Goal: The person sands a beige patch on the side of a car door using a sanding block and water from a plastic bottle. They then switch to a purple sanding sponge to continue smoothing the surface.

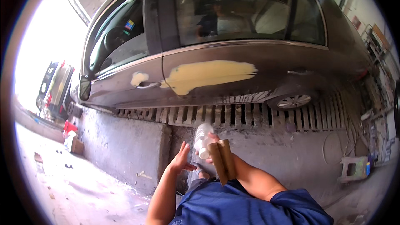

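While the L hand (pixel 181 158) is spread open, nothing in it, the R hand (pixel 213 137) grips a clear plastic bottle (pixel 203 135) w/ a white cap (pixel 203 153) — bottle tilted, cap end twd the person, btwn the two hands & in front of the body. Brown two-ridged piece (pixel 221 161) sits against the R hand & wrist; can't tell how it's held. Beyond the hands: grey-brown car (pixel 275 62), side-on, w/ a big yellow patch (pixel 208 76) mostly on the rear door & a small yellow patch (pixel 139 78) nr the front handle. Slotted grating (pixel 200 116) runs alongside the car. Grey stool (pixel 345 171) far R; red bucket (pixel 69 127) & cardboard box (pixel 75 145) far L — both on the floor.
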`<state>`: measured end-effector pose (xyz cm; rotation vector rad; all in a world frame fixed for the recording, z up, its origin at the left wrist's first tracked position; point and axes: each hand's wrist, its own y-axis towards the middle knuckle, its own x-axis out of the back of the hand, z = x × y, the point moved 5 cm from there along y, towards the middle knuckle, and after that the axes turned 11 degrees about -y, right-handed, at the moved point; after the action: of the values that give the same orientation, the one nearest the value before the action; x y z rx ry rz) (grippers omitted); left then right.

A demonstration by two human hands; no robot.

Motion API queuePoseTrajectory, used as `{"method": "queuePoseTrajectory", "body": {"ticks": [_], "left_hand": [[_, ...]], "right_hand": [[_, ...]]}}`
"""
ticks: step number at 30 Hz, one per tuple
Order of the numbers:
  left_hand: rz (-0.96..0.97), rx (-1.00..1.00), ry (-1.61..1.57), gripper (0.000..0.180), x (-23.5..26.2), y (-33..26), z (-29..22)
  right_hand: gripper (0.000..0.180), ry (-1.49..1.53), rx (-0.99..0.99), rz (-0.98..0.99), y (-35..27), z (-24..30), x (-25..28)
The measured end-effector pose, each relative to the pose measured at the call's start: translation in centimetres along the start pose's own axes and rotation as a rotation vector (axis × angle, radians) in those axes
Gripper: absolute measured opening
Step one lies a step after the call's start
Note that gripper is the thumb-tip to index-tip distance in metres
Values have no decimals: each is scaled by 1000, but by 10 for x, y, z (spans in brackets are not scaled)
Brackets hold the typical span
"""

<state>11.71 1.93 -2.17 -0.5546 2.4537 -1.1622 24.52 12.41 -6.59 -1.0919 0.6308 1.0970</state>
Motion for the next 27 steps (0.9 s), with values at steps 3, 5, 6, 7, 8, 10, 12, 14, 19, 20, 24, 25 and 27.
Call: {"method": "queuePoseTrajectory", "body": {"ticks": [3, 5, 6, 7, 8, 10, 12, 14, 19, 20, 24, 25, 27], "left_hand": [[-213, -231, -107, 37, 73, 14, 39], [-261, -422, -86, 35, 104, 14, 54], [-278, -494, -61, 34, 107, 12, 51], [-308, -563, -40, 35, 108, 3, 45], [-349, -578, -71, 34, 110, -5, 43], [-415, -651, -115, 32, 122, -16, 41], [-494, -792, -44, 22, 138, -26, 35], [-499, -855, 21, 17, 150, -35, 33], [-473, -761, 219, 46, 188, -64, 13], [-490, -746, 372, 73, 195, -70, 6], [-512, -979, 609, 98, 222, -97, -31], [-505, -1017, 620, 98, 230, -98, -38], [-480, -1091, 650, 99, 244, -97, -52]], "right_hand": [[66, 10, 42, -107, 6, 20, -40], [60, -46, 44, -76, -4, 36, -57], [60, -46, -22, -97, 1, 37, -40], [60, -44, -99, -113, 7, 36, -36], [60, -64, -95, -130, 12, 35, -35], [68, -140, -110, -243, 26, 32, -54], [70, -203, -135, -304, 40, 26, -71], [67, -253, -171, -317, 56, 18, -89], [53, -342, -234, -251, 87, -1, -148], [52, -369, -236, -264, 99, -7, -157], [49, -460, -261, -279, 143, -31, -204], [48, -487, -266, -282, 151, -34, -218], [46, -538, -272, -299, 161, -38, -245]]}}
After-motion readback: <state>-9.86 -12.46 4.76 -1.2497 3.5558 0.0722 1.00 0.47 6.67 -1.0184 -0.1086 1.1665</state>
